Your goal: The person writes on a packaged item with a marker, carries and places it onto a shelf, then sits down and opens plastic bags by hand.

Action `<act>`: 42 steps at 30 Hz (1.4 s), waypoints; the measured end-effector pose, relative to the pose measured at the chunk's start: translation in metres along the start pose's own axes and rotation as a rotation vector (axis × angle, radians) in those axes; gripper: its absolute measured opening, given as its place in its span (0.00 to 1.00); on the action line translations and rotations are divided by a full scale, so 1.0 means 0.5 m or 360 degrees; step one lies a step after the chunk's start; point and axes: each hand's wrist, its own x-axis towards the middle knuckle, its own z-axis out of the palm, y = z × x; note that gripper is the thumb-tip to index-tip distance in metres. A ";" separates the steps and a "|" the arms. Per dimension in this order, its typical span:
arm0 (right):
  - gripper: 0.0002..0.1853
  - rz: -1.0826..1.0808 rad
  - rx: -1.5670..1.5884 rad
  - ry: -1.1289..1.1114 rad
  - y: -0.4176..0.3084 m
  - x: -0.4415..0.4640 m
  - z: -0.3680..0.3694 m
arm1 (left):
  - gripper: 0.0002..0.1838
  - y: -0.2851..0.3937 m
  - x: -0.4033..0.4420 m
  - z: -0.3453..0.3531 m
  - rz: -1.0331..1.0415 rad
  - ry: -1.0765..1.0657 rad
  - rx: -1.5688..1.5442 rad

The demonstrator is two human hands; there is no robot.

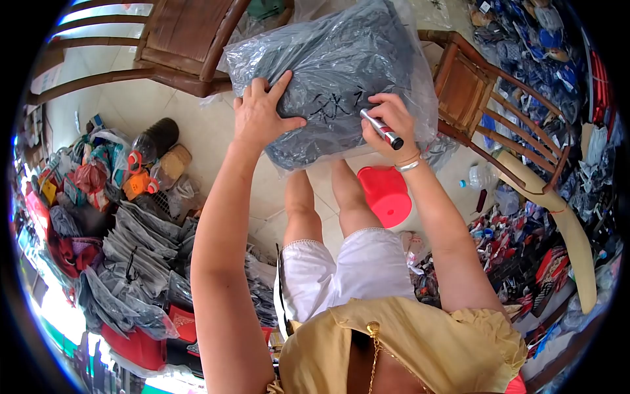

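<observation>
A large clear plastic bag (341,72) full of dark grey packed items lies in front of me, between two wooden chairs. Black handwritten marks (330,107) show on its surface. My left hand (259,115) rests on the left part of the bag, fingers spread, holding nothing. In my right hand (396,131) is a silver marker (380,127) with a red band and a black end. Its tip is at the bag, just right of the marks.
Wooden chairs (187,46) (464,88) stand left and right of the bag. A red plastic stool or bucket (387,196) is on the tiled floor by my legs. Piles of wrapped goods (141,243) lie at left, more (512,256) at right. A dark bottle (156,140) lies at left.
</observation>
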 end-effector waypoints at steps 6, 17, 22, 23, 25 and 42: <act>0.10 0.0025 0.0036 0.0089 0.005 -0.008 -0.006 | 0.51 0.000 0.001 -0.001 0.0001 -0.0010 0.0017; 0.12 -0.0168 -0.0066 0.0295 0.026 0.013 -0.012 | 0.52 0.002 0.001 -0.001 0.0021 0.0027 -0.0012; 0.11 -0.0087 -0.0043 0.0256 0.023 0.008 -0.017 | 0.52 -0.001 0.002 0.000 0.0028 0.0026 0.0011; 0.11 -0.0085 -0.0043 0.0255 0.026 0.006 -0.016 | 0.52 -0.001 0.002 0.002 0.0033 0.0036 0.0008; 0.11 -0.0135 -0.0064 0.0292 0.036 0.003 -0.013 | 0.51 0.004 0.003 -0.002 0.0011 0.0007 -0.0009; 0.09 -0.0120 -0.0069 0.0258 0.036 -0.010 -0.038 | 0.51 0.009 0.006 -0.007 -0.0046 -0.0063 -0.0021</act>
